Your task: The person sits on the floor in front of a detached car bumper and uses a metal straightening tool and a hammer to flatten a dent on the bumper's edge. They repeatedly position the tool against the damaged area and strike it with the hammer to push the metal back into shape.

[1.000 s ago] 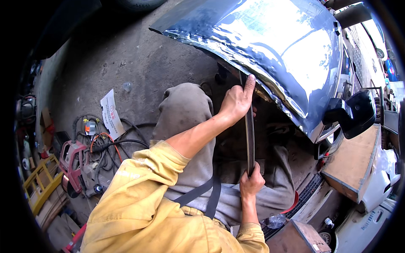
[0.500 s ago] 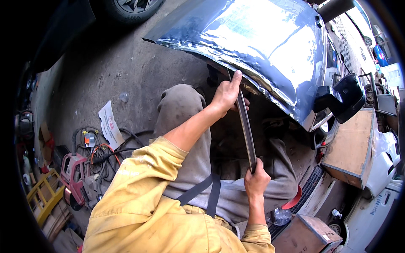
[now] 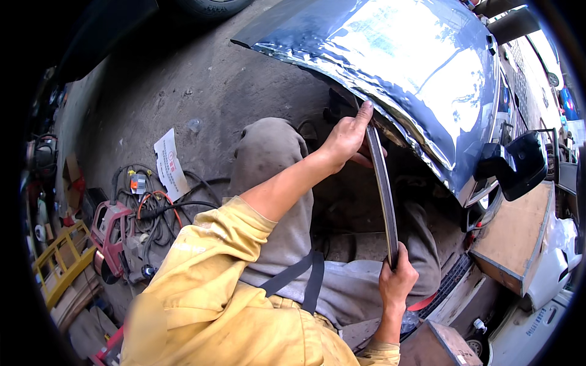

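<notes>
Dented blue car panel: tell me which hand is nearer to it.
Left. The left hand holds the long bar close by the dented blue car panel; the right hand grips the bar's lower end, farther away.

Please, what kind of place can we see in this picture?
It looks like a vehicle body repair area, though I cannot be certain. A shiny blue car panel has a crumpled edge, tangled cables lie on the floor, and a tyre shows at the top.
</notes>
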The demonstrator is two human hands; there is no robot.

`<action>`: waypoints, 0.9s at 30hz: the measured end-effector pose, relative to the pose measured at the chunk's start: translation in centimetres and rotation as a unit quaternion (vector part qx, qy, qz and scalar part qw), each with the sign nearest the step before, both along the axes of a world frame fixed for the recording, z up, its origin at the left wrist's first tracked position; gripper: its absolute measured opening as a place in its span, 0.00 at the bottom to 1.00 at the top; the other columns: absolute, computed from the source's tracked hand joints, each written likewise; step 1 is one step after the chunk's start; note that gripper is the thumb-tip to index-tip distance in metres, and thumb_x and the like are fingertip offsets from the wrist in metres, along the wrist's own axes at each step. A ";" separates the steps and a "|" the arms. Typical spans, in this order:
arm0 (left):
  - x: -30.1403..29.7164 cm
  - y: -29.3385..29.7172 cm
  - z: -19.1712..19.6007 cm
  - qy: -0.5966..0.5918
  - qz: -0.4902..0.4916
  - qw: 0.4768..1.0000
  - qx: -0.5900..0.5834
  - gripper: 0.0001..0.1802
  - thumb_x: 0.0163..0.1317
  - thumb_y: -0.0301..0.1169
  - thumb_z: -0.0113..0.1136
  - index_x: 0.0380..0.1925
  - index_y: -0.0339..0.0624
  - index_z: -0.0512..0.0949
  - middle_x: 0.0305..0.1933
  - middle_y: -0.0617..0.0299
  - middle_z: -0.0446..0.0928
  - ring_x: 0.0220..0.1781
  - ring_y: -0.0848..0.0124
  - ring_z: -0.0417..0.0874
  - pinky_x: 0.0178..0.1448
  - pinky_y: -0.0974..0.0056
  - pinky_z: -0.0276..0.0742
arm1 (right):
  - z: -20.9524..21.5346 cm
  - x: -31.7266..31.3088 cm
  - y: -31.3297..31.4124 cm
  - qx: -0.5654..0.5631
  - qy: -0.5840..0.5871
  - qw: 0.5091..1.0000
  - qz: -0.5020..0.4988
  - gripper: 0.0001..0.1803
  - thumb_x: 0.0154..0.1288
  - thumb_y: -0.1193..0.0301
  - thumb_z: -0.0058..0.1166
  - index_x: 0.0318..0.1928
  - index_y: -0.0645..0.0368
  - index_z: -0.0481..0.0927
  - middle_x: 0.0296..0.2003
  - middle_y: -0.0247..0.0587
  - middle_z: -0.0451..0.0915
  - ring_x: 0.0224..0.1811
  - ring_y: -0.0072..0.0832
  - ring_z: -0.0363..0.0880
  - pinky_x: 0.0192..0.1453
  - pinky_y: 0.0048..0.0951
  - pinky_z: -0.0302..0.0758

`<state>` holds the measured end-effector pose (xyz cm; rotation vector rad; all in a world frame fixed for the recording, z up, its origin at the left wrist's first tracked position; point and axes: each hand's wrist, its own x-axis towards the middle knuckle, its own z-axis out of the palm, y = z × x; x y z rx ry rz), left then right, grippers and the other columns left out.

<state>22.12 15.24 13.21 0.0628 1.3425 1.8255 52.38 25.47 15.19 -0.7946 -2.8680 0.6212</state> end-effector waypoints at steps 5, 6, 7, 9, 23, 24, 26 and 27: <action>-0.1 0.5 -0.2 -0.028 0.033 0.999 -0.002 0.46 0.67 0.70 0.36 0.36 0.29 0.75 0.31 0.43 0.83 0.35 0.55 0.88 0.35 0.54 0.88 | 1.1 -0.6 0.7 0.006 0.012 1.000 0.021 0.24 0.51 0.80 0.57 0.52 0.62 0.79 0.27 0.56 0.81 0.29 0.53 0.82 0.34 0.45 0.77; -0.1 0.9 0.0 -0.024 0.050 0.998 -0.013 0.46 0.67 0.70 0.37 0.36 0.29 0.75 0.30 0.44 0.82 0.35 0.56 0.88 0.34 0.54 0.88 | 0.3 -1.1 0.9 0.001 0.007 1.000 0.018 0.24 0.50 0.80 0.57 0.52 0.63 0.79 0.28 0.57 0.81 0.29 0.53 0.82 0.34 0.45 0.77; -0.1 1.3 0.0 -0.019 0.067 0.997 -0.023 0.46 0.67 0.70 0.37 0.36 0.29 0.75 0.29 0.46 0.82 0.35 0.57 0.88 0.34 0.54 0.88 | -0.7 -1.2 1.3 -0.001 0.007 1.000 0.011 0.23 0.50 0.81 0.57 0.51 0.63 0.79 0.28 0.57 0.81 0.29 0.53 0.82 0.34 0.45 0.77; -0.3 1.9 -0.4 0.015 0.072 0.996 -0.048 0.45 0.68 0.69 0.38 0.28 0.30 0.74 0.25 0.49 0.79 0.32 0.59 0.87 0.32 0.55 0.85 | -2.7 -1.4 2.0 -0.004 0.007 1.000 0.000 0.23 0.50 0.81 0.56 0.50 0.63 0.79 0.28 0.57 0.81 0.29 0.53 0.82 0.34 0.46 0.77; -0.3 1.9 -3.3 0.072 0.060 0.988 -0.121 0.46 0.68 0.71 0.33 0.37 0.33 0.78 0.31 0.54 0.81 0.34 0.61 0.87 0.37 0.55 0.88 | -6.7 -1.6 2.9 0.034 0.079 0.996 0.020 0.20 0.46 0.80 0.55 0.45 0.62 0.80 0.24 0.52 0.79 0.26 0.49 0.81 0.32 0.43 0.77; 0.0 1.8 -2.1 0.040 0.054 0.996 -0.064 0.46 0.68 0.70 0.34 0.45 0.32 0.77 0.37 0.52 0.83 0.36 0.61 0.87 0.37 0.57 0.87 | -6.0 -1.6 3.0 0.034 0.077 0.996 0.019 0.20 0.46 0.80 0.55 0.45 0.61 0.80 0.24 0.51 0.79 0.27 0.49 0.80 0.32 0.44 0.76; 0.7 2.0 -1.1 0.031 0.025 0.999 -0.034 0.44 0.69 0.69 0.35 0.47 0.33 0.77 0.39 0.52 0.83 0.39 0.60 0.88 0.42 0.54 0.87 | -5.5 -1.4 3.6 0.034 0.077 0.996 0.027 0.21 0.46 0.78 0.56 0.45 0.60 0.79 0.24 0.50 0.79 0.27 0.49 0.80 0.32 0.45 0.76; 1.0 2.4 -1.1 0.024 0.000 0.999 -0.021 0.43 0.70 0.67 0.36 0.48 0.33 0.76 0.39 0.51 0.83 0.40 0.59 0.88 0.45 0.53 0.87 | -5.4 -1.3 3.8 0.034 0.085 0.995 0.025 0.21 0.46 0.78 0.56 0.46 0.60 0.79 0.24 0.50 0.79 0.27 0.49 0.80 0.32 0.45 0.76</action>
